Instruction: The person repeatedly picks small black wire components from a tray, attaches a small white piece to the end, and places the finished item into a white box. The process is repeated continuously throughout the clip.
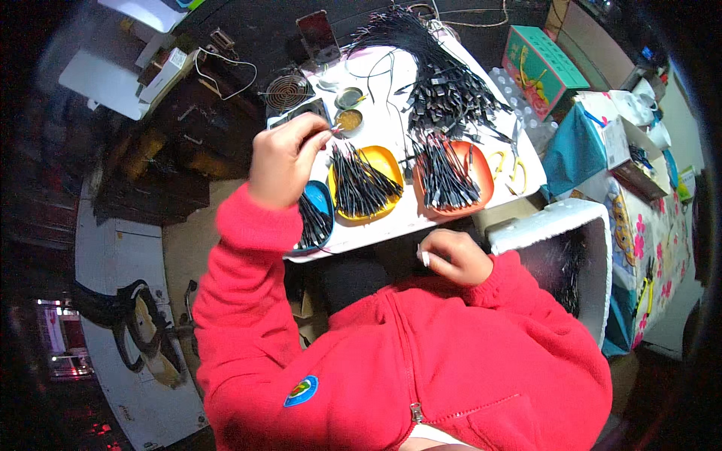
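Note:
My left hand (289, 155) reaches over the white table (365, 234), thumb and finger pinched on a thin wire (336, 129) with a reddish end. Its tip is beside a small round tin (349, 121) of amber-brown material. Below it, black cables with bare ends lie bundled in a yellow tray (397, 167), with more in a blue tray (322, 197) partly behind my sleeve. An orange tray (485, 180) holds another bundle. My right hand (456, 257) is curled in front of the table edge, a small white spot at its fingertips; whether it holds anything is hidden.
A big heap of black cables (451, 94) covers the table's far right. Yellow-handled scissors (517, 174) lie by the orange tray. Another open tin (350, 97), a round grille (287, 91) and a phone (317, 35) stand far left. A white foam box (594, 218) is at my right.

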Action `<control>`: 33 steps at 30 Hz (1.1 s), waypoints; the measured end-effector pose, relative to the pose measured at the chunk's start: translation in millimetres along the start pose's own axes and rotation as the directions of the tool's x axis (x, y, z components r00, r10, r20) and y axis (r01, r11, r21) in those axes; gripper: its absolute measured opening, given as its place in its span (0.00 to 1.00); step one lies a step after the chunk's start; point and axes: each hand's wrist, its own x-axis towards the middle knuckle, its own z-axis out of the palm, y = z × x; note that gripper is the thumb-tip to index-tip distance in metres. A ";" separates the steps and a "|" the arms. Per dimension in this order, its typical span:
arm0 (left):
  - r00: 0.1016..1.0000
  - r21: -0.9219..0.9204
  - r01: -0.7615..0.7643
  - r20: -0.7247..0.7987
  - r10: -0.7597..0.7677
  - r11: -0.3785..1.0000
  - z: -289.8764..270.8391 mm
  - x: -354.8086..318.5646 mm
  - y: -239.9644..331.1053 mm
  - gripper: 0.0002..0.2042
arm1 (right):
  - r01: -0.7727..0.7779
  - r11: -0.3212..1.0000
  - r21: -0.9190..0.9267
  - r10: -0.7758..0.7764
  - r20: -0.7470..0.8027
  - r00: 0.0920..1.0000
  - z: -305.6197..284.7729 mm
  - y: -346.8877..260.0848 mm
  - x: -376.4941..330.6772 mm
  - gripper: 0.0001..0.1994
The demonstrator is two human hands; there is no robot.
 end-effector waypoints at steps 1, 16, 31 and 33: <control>0.999 -0.012 0.009 0.049 -0.008 1.000 14.1 13.4 -20.1 0.04 | -0.047 0.999 -0.005 0.047 0.085 0.995 5.1 11.1 -4.9 0.06; 0.892 0.467 -0.068 0.425 -0.157 0.881 124.5 51.4 -164.5 0.04 | -0.128 0.991 -0.029 0.131 0.137 0.982 14.4 67.8 -10.1 0.06; 0.924 0.465 -0.037 0.353 -0.147 0.884 116.9 50.2 -159.0 0.03 | -0.184 0.982 -0.038 0.188 0.116 0.975 13.3 69.2 -11.6 0.06; 0.947 0.389 0.000 0.295 -0.125 0.921 99.2 48.5 -159.6 0.03 | -0.173 0.984 -0.030 0.176 0.103 0.979 13.2 69.1 -12.0 0.06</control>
